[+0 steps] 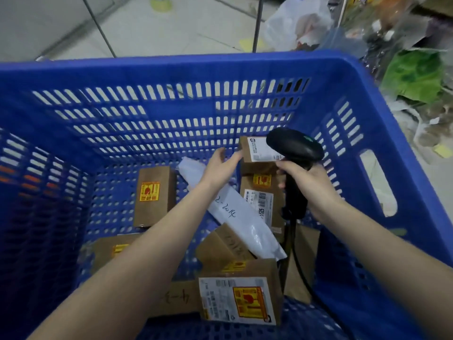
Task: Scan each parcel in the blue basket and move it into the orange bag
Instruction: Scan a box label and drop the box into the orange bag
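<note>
The blue basket [171, 69] fills the view and holds several brown cardboard parcels. A small parcel with a white label [257, 153] sits at the back right, on top of another labelled parcel [262, 192]. My left hand [220, 168] reaches to it with fingers apart, the thumb touching its left edge. My right hand [308, 185] is shut on a black handheld scanner [294, 146], whose head hangs just over that small parcel's label. A white padded mailer [235, 214] with handwriting lies diagonally under my left wrist. Something orange [12, 174] shows through the basket's left slots.
More parcels lie at the left [154, 195], front left [112, 251] and front middle [237, 298] of the basket. The scanner cable [306, 278] runs down toward the front. Beyond the rim are tiled floor, metal legs [257, 23] and plastic bags [301, 23] at the right.
</note>
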### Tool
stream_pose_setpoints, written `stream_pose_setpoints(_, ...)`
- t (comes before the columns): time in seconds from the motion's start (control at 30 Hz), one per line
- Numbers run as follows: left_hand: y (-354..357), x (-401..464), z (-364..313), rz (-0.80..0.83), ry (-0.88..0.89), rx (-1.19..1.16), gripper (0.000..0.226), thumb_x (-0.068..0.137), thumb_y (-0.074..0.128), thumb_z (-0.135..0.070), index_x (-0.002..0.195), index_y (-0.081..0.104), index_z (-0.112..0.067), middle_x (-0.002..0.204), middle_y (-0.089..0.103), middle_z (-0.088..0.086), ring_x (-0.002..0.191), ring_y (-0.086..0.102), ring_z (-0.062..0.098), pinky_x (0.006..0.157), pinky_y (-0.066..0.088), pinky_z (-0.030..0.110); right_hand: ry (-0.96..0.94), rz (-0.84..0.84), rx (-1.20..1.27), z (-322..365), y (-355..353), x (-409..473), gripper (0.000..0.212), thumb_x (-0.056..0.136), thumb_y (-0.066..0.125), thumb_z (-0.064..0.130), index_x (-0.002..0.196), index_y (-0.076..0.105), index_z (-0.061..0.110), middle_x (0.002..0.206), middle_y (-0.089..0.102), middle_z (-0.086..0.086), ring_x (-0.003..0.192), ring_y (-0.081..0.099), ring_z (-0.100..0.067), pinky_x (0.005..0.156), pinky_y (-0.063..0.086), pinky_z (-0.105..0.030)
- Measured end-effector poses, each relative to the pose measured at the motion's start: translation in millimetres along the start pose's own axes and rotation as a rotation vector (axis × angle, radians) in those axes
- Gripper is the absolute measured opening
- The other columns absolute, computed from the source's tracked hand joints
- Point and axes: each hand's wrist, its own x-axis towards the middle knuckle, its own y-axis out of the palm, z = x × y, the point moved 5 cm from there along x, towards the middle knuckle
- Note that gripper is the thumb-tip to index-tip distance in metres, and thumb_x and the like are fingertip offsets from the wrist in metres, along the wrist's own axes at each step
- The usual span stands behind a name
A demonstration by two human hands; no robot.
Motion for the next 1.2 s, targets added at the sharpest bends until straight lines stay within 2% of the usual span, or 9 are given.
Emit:
stream_pose_setpoints(0.13,17,27,10,0.037,-0.048,0.028,0.075,0.092,0.055,-0.048,0.151,0.023,-0.014,0.154,0.032,0.006,0.139,0.033,0.023,0.105,0.032,0.033,-0.004,-0.052,0.032,3,-9,22,0.011,0.088,0.064,0.021,0.088,0.062,0.010,0.071,0.060,-0.001,0.051,0.056,-0.008,0.050,0.048,-0.021)
stream_pose_setpoints(0.23,29,36,12,0.066,-0.097,0.013,0.081,0.091,0.057,-0.046,0.152,0.017,-0.012,0.155,0.030,0.009,0.141,0.031,0.026,0.110,0.029,0.038,-0.013,-0.083,0.047,3,-13,29,0.012,0.088,0.064,0.020,0.079,0.061,0.014,0.069,0.059,-0.001,0.053,0.056,-0.010,0.055,0.049,-0.023)
stream_pose_setpoints(0.4,36,35,9,0.034,-0.153,-0.029,0.079,0.086,0.068,-0.036,0.146,0.023,-0.012,0.143,0.044,0.010,0.128,0.046,0.025,0.100,0.040,0.033,-0.028,-0.106,0.050,4,-12,24,0.012,0.089,0.063,0.018,0.078,0.061,0.013,0.062,0.059,0.000,0.045,0.057,-0.004,0.045,0.047,-0.016)
stream_pose_setpoints(0.57,17,7,-6,0.025,-0.141,-0.091,0.076,0.076,0.076,-0.035,0.135,0.035,-0.012,0.122,0.055,0.005,0.109,0.056,0.019,0.092,0.051,0.035,-0.093,-0.067,0.032,28,-14,2,0.004,0.088,0.064,0.020,0.088,0.062,0.017,0.065,0.062,0.000,0.055,0.060,-0.009,0.057,0.049,-0.025)
stream_pose_setpoints(0.67,-10,-25,-26,0.023,-0.113,-0.171,0.059,0.077,0.075,-0.032,0.125,0.048,-0.012,0.113,0.064,0.004,0.099,0.063,0.016,0.075,0.054,0.028,-0.154,-0.050,0.062,54,-13,-22,0.004,0.088,0.066,0.018,0.086,0.062,0.019,0.062,0.064,0.005,0.054,0.061,-0.009,0.061,0.049,-0.027)
stream_pose_setpoints(0.73,-33,-50,-42,0.019,-0.078,-0.232,0.056,0.075,0.076,-0.033,0.122,0.055,-0.011,0.110,0.069,0.004,0.100,0.067,0.019,0.084,0.055,0.033,-0.186,-0.062,0.099,74,-11,-43,0.004,0.087,0.066,0.017,0.087,0.062,0.018,0.065,0.064,0.004,0.051,0.061,-0.008,0.057,0.049,-0.024)
stream_pose_setpoints(0.83,-69,-92,-75,-0.026,-0.011,-0.322,0.073,0.064,0.079,-0.037,0.126,0.051,-0.011,0.112,0.068,0.005,0.102,0.067,0.021,0.094,0.054,0.039,-0.261,-0.066,0.167,109,-7,-80,0.007,0.085,0.068,0.016,0.089,0.062,0.016,0.072,0.063,0.002,0.049,0.062,-0.010,0.061,0.048,-0.029)
stream_pose_setpoints(1.03,-128,-195,-137,-0.029,0.130,-0.519,0.056,0.082,0.072,-0.022,0.131,0.047,-0.009,0.109,0.068,0.004,0.096,0.067,0.017,0.079,0.054,0.026,-0.402,-0.013,0.272,178,-2,-170,0.013,0.085,0.070,0.018,0.096,0.063,0.019,0.077,0.065,0.004,0.063,0.067,-0.016,0.061,0.051,-0.027)
stream_pose_setpoints(1.2,-155,-289,-167,0.032,0.294,-0.604,0.061,0.078,0.072,-0.009,0.131,0.042,-0.015,0.099,0.072,0.002,0.086,0.070,0.019,0.086,0.055,0.032,-0.535,-0.033,0.346,219,-1,-251,0.021,0.081,0.074,0.023,0.100,0.065,0.020,0.076,0.067,0.003,0.066,0.064,-0.015,0.060,0.052,-0.025)
